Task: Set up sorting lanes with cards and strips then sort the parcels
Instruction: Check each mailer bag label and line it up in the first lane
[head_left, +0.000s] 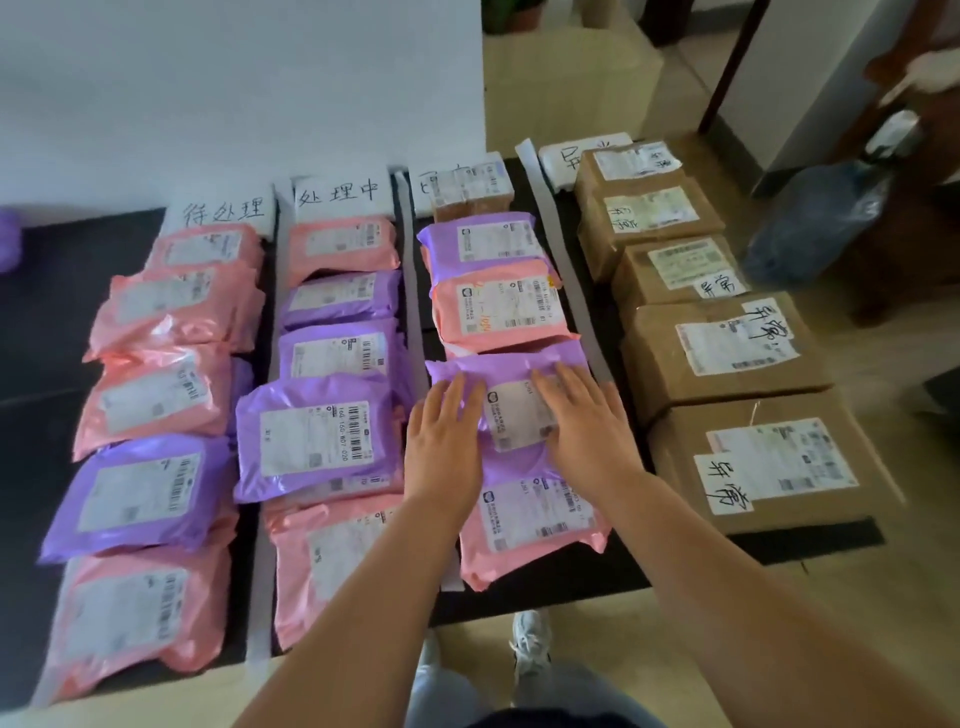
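A black table (62, 332) carries several lanes split by white strips (413, 291), each headed by a white handwritten card (223, 210). Pink and purple mailer bags fill the three left lanes; brown cardboard boxes (722, 353) fill the right lane. In the third lane, my left hand (444, 441) and my right hand (587, 421) both press flat, fingers straight, on a purple parcel (511, 374) with a white label. That parcel overlaps a pink parcel (530, 525) nearer to me and another pink parcel (498, 306) behind it.
A white wall (234, 78) backs the table. A blue water bottle (815, 218) lies on the floor at the right beside dark wooden furniture (914, 171). A purple bag (9, 239) lies at the far left edge. My shoes (530, 644) stand below the table's front edge.
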